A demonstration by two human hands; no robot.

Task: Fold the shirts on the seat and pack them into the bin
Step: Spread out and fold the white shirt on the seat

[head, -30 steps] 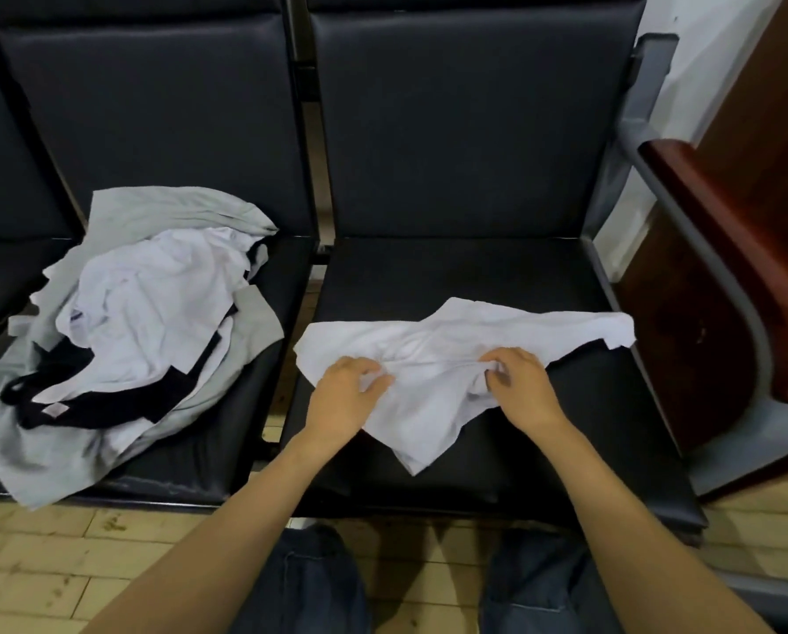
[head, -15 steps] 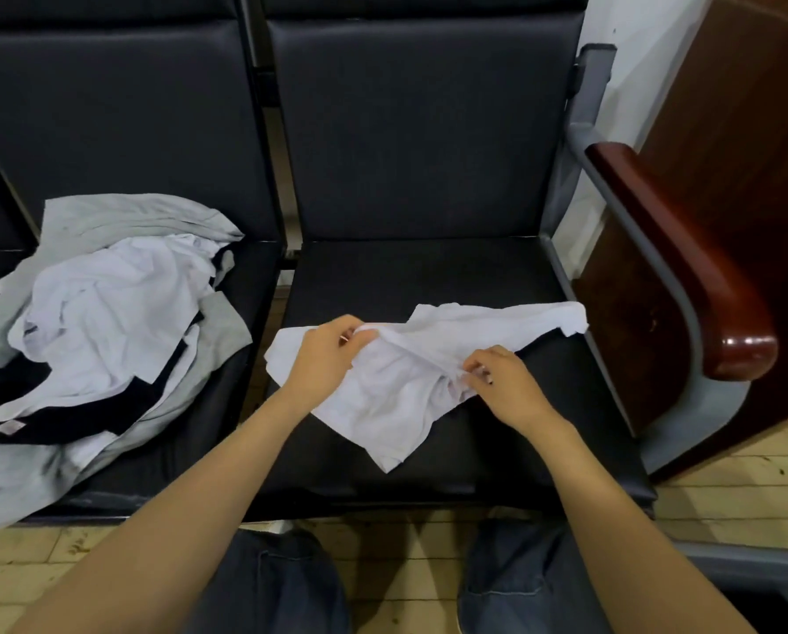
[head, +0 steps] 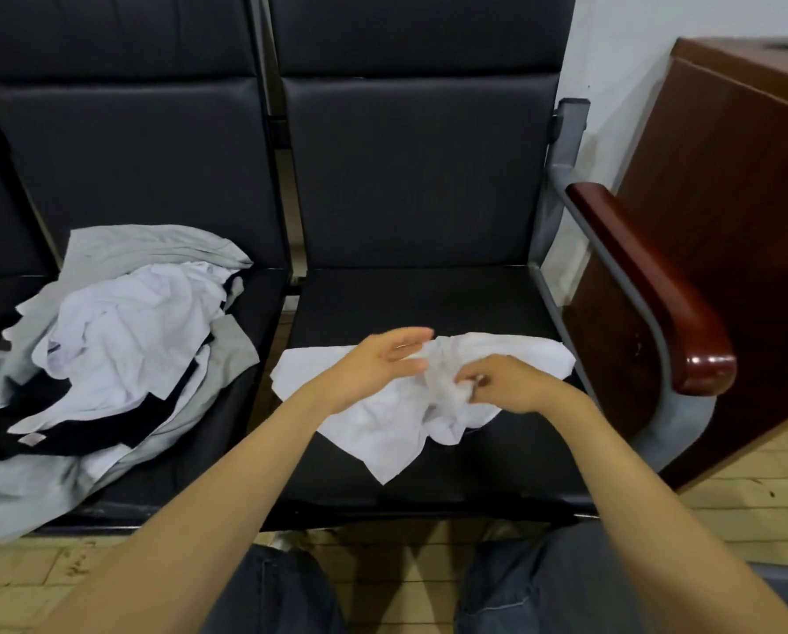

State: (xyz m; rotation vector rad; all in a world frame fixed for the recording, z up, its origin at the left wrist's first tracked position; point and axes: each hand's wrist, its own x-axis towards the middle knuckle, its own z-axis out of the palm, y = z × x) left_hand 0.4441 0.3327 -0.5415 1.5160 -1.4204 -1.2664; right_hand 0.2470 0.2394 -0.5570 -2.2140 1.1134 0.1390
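Observation:
A crumpled white shirt (head: pixel 383 423) lies on the right black seat (head: pixel 428 304), one corner hanging toward the front edge. My left hand (head: pixel 383 363) hovers over its middle with fingers stretched out to the right, touching the bunched fabric. My right hand (head: pixel 506 382) pinches a gathered fold of the same shirt, fingers curled. On the left seat (head: pixel 209 432) sits a loose pile of shirts (head: pixel 108 340): grey, white and black ones tangled together. No bin is in view.
A grey metal armrest with a red-brown wooden top (head: pixel 648 286) borders the right seat. Beyond it stands a dark wooden cabinet (head: pixel 726 221). My knees in dark jeans (head: pixel 291 597) are at the bottom, over a pale wooden floor (head: pixel 749 510).
My left hand has let go of the shirt's left part and opened out, moving right toward my right hand. The shirt is more bunched in the middle. The view has shifted.

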